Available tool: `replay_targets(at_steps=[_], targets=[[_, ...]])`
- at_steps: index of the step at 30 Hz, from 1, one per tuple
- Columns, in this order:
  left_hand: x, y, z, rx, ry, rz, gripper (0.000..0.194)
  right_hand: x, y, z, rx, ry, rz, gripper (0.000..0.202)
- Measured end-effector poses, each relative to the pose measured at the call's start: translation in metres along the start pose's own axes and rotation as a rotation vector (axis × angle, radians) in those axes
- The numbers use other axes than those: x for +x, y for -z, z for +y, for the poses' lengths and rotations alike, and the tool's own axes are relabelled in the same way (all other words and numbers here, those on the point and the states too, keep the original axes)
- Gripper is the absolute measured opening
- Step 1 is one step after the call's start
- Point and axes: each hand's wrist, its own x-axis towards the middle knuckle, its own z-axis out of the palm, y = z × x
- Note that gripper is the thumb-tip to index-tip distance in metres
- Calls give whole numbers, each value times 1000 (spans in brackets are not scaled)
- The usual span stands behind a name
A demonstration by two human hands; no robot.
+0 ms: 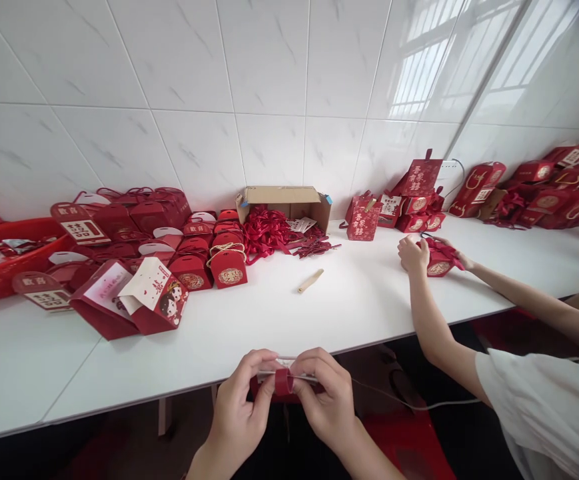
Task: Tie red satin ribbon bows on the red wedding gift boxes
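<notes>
Just off the table's front edge, my left hand (244,400) and my right hand (325,390) pinch a small red gift box (284,382) from either side. A red strap stands up in its middle, and pale edges show between my fingers. Most of its body is hidden by my hands. Both hands are closed, thumbs toward me and fingers along the far edge. On the table beyond lie two larger red boxes with pale flaps, one a box with cartoon figures (166,300), and a small rolled tan strip (311,281).
Rows of red gift boxes (229,267) stand left, near a red basin (19,263). A cardboard carton (283,195) holds red ribbons (268,230). At right, a co-worker's hands (414,253) hold a ribboned red box (438,263); more boxes (549,200) are piled behind.
</notes>
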Motion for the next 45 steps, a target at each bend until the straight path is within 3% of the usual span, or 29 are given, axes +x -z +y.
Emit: replay_targets(at_steps=[3, 7, 9, 11, 13, 15, 17, 20, 22, 23, 25, 26, 28, 32, 36, 40, 45], targets=[[6, 0, 2, -43, 32, -20, 19, 2, -1, 1, 1, -2, 26, 16], [13, 3, -1, -64, 74, -33, 12, 8, 2, 12, 18, -117, -23, 8], [12, 3, -8, -63, 114, 16, 12, 11, 8, 22, 11, -210, -89, 17], [11, 3, -16, -64, 162, 114, 16, 13, 19, 32, -30, -302, -202, 46], [10, 2, -23, -66, 190, 178, 21, 13, 30, 40, -101, -367, -349, 63], [10, -1, -28, -69, 163, 146, 25, 9, 39, 47, -160, -411, -449, 57], [12, -4, -30, -66, 101, 99, 35, 4, 47, 56, -164, -451, -453, 51], [17, -7, -34, -53, 71, 143, 56, 3, 61, 81, -110, -530, -353, 49], [18, -7, -40, -42, 111, 192, 58, 10, 75, 105, -149, -616, -180, 51], [17, -6, -43, -35, 137, 209, 56, 16, 84, 119, -221, -662, -32, 56], [15, -3, -52, -27, 188, 229, 53, 31, 100, 146, -435, -700, 291, 75], [13, -2, -56, -23, 206, 233, 53, 39, 107, 158, -511, -696, 376, 87], [8, 0, -65, -8, 229, 228, 53, 51, 116, 178, -584, -710, 407, 103], [1, 4, -77, 72, 296, 162, 47, 68, 109, 200, -674, -701, 238, 90], [-3, 8, -75, 144, 343, 138, 40, 89, 79, 206, -725, -606, -107, 60], [-7, 17, -69, 175, 390, 222, 39, 112, 45, 210, -729, -472, -422, 52], [-18, 37, -76, 248, 412, 329, 38, 114, 24, 210, -731, -382, -649, 37]])
